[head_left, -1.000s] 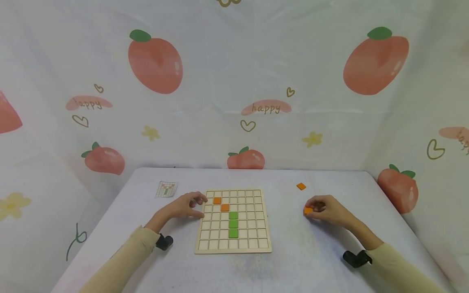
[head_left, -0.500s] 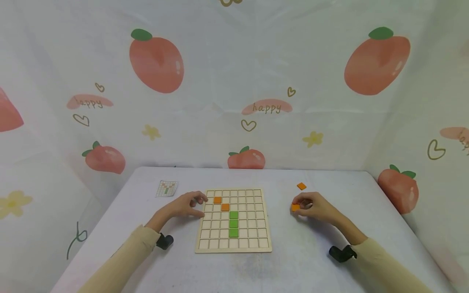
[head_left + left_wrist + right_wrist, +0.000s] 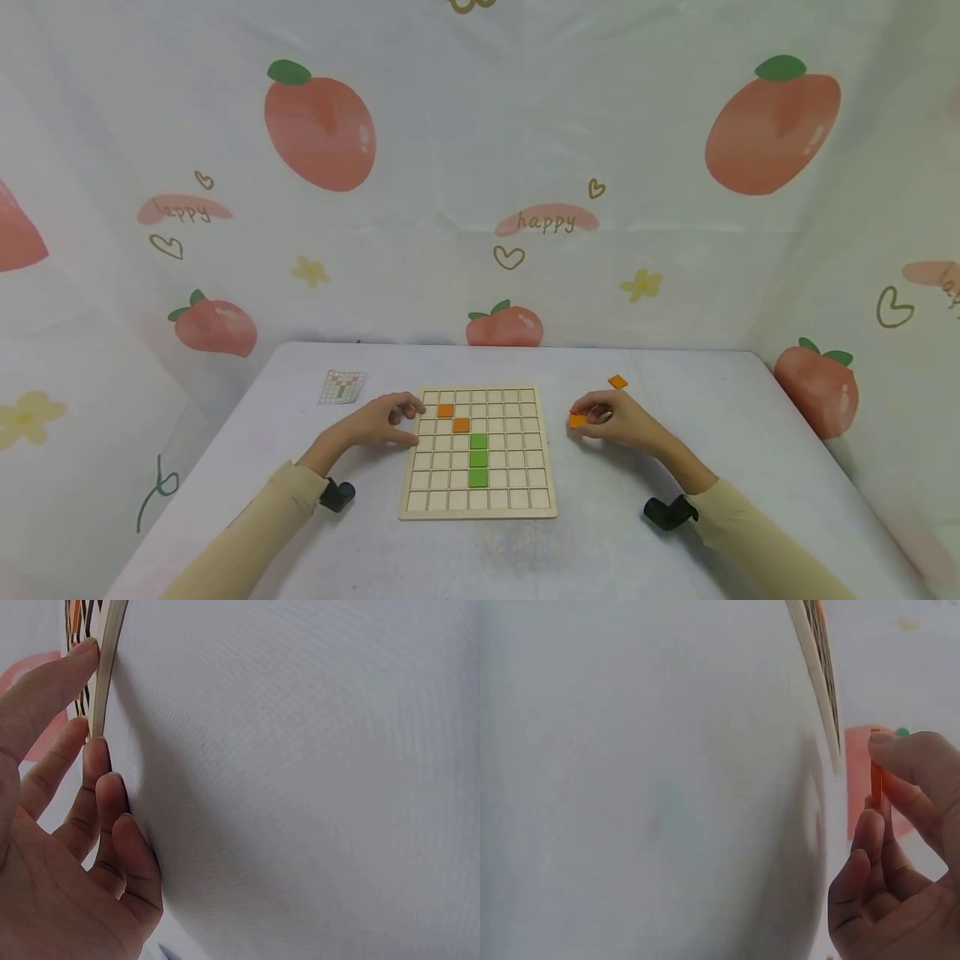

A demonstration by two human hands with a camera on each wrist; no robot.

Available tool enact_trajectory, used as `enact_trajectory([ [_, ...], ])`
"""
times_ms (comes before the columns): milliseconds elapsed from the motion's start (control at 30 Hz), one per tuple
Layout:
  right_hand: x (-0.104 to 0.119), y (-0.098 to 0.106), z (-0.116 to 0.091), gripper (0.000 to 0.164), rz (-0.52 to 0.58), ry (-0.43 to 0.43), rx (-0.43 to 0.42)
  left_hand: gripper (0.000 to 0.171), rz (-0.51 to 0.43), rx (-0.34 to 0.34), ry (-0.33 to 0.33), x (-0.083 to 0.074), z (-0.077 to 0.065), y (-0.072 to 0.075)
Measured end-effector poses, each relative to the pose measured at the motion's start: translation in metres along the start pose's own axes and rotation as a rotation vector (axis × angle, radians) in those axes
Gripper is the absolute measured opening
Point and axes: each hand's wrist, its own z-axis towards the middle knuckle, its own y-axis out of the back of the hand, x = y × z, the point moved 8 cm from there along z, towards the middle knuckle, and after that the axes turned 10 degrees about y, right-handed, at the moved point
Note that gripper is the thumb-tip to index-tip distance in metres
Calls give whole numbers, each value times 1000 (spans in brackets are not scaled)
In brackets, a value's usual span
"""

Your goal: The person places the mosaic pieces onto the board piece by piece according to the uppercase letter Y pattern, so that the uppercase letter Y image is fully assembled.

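Note:
A square wooden grid board (image 3: pixel 517 480) lies on the table in the head view. Along its middle column sit green tiles (image 3: pixel 478 458), with an orange tile (image 3: pixel 461 426) and another orange tile (image 3: pixel 446 411) stepping up to the left. My left hand (image 3: pixel 375 422) rests thumb and fingertips against the board's left edge; the left wrist view shows the thumb on the rim and the other fingers loosely bent. Just right of the board, my right hand (image 3: pixel 618 419) pinches an orange tile (image 3: pixel 876 769) between thumb and fingers, held apart from the board.
One more orange tile (image 3: pixel 617 382) lies on the table behind the right hand. A small paper card (image 3: pixel 341 387) with a printed coloured grid lies at the back left. A patterned cloth (image 3: pixel 427 283) hangs behind the table (image 3: pixel 600 550).
My right hand has moved left towards the board, carrying the pinched orange tile. The left hand and the board have stayed where they were.

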Motion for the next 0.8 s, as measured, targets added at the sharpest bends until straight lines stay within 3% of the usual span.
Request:
enact_trajectory([
  [167,5,-12,15,21,33,47,18,48,1,-4,4,0,0,1],
  [800,21,-62,66,22,76,56,59,48,-8,3,-9,2,1,0],
])
